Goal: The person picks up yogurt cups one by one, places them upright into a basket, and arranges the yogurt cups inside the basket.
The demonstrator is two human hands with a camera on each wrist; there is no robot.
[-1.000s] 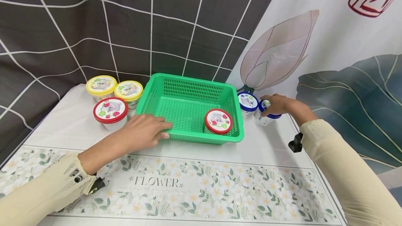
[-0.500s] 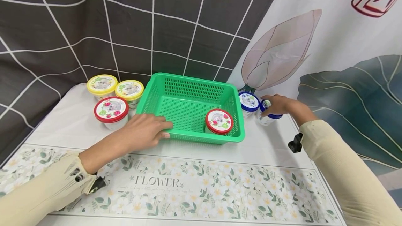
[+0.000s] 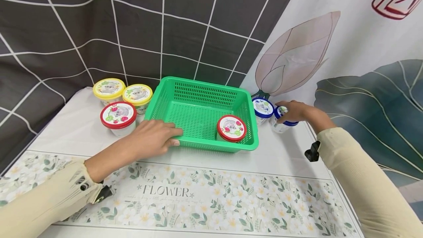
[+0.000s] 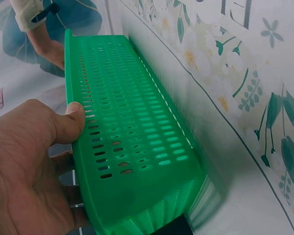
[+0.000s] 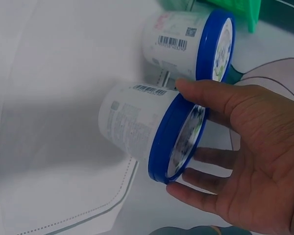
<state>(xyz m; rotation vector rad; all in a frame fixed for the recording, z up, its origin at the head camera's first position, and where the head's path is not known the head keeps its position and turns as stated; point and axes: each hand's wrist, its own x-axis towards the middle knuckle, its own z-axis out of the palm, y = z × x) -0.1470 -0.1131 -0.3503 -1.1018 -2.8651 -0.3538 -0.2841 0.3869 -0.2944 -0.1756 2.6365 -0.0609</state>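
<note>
My left hand grips the rim of a green plastic basket at its front left corner. In the left wrist view the thumb lies on the rim's outer side, and the other fingers are partly hidden behind it. A tub with a red lid stands inside the basket at the right. My right hand holds a white tub with a blue lid, thumb on one side of the lid and fingers on the other. Close beside it is a second blue-lidded tub, near the basket's right wall.
Left of the basket stand two yellow-lidded tubs and another red-lidded tub. A floral printed band runs along the front of the white table covering. Behind the basket hangs a dark curtain with a white grid.
The head view has shifted very slightly. Both hands keep their places, the left on the basket rim and the right on the blue-lidded tub.
</note>
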